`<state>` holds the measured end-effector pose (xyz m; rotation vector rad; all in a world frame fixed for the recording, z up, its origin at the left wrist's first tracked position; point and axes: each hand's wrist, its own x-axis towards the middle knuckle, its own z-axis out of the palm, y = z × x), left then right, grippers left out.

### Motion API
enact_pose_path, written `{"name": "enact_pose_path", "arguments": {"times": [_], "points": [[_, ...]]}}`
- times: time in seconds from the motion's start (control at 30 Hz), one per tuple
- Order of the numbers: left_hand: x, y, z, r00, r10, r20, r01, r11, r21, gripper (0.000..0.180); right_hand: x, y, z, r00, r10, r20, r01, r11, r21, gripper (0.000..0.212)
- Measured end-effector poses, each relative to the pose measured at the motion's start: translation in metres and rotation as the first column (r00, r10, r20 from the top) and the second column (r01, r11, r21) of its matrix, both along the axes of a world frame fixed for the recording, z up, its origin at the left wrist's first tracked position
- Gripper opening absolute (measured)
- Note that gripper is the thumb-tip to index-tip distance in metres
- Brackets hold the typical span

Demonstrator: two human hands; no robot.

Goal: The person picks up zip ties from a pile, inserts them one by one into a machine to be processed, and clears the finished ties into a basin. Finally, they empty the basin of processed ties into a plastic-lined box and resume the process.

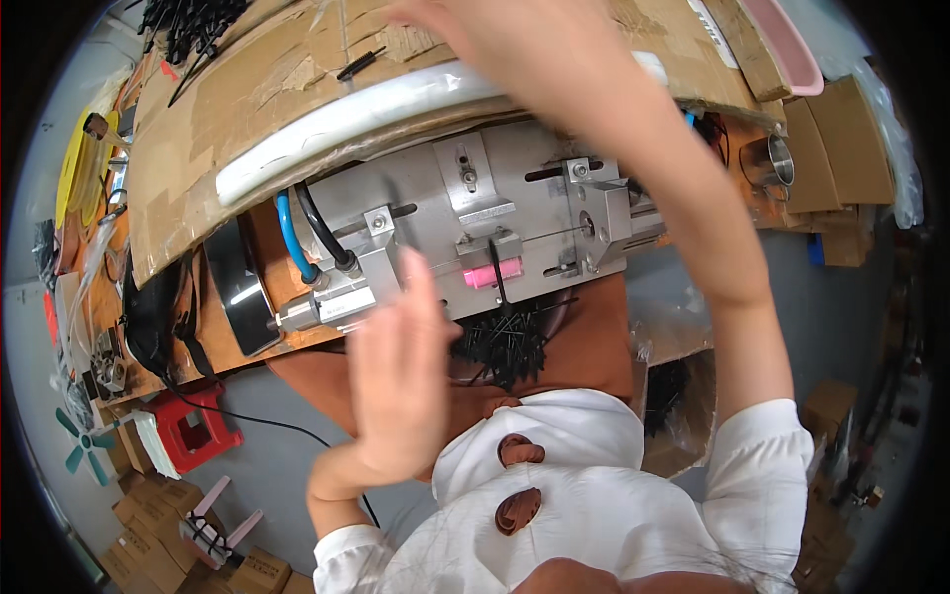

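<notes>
My left hand point(398, 371), blurred by motion, is raised over the near left edge of a grey metal fixture point(421, 193), fingers stretched out beside its cylinder point(346, 302). Nothing shows in it. My right arm reaches across the fixture, and my right hand point(485, 25) is over the cardboard at the top edge; its fingers are mostly cut off. On the fixture, a thin black part point(498, 272) lies across the small centre block, next to a pink piece point(480, 273). Several similar black parts point(505, 348) lie heaped on my lap.
A white padded roll point(346, 124) edges the cardboard sheet point(198, 129), where one short black piece point(360, 63) lies. Blue point(289, 233) and black point(319, 223) hoses join the fixture. A phone point(240, 287) lies left; a metal cup point(767, 163) stands right. Below is a red stool point(193, 431).
</notes>
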<state>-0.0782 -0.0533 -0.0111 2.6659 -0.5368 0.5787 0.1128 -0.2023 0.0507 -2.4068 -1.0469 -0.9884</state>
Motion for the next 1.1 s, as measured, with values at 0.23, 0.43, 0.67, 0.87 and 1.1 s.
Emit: {"name": "enact_pose_path", "arguments": {"times": [0.23,0.43,0.67,0.87,1.1], "points": [[-0.021,-0.052,-0.045,0.994,0.021,-0.109,-0.009,0.993,0.114,0.067,0.06,0.004,0.013,0.919,0.067,-0.388,-0.1,0.993,-0.067,0.02],[-0.014,-0.061,-0.038,0.994,-0.003,-0.106,0.017,0.991,0.131,0.067,-0.037,-0.071,0.04,0.742,0.147,-0.654,0.06,0.957,0.282,0.017],[0.035,-0.018,0.018,0.997,-0.032,-0.075,0.03,0.999,-0.03,0.059,-0.173,-0.071,-0.071,0.866,0.284,-0.413,-0.132,0.924,0.359,0.034],[0.221,0.043,0.058,0.951,0.127,0.282,-0.153,0.986,0.073,0.03,-0.192,-0.044,-0.119,0.875,0.135,-0.465,-0.029,0.973,0.228,0.058],[0.234,0.043,0.066,0.992,0.047,0.121,-0.045,0.999,-0.022,0.015,-0.187,-0.045,-0.124,0.861,0.094,-0.5,-0.016,0.987,0.159,0.058]]}}
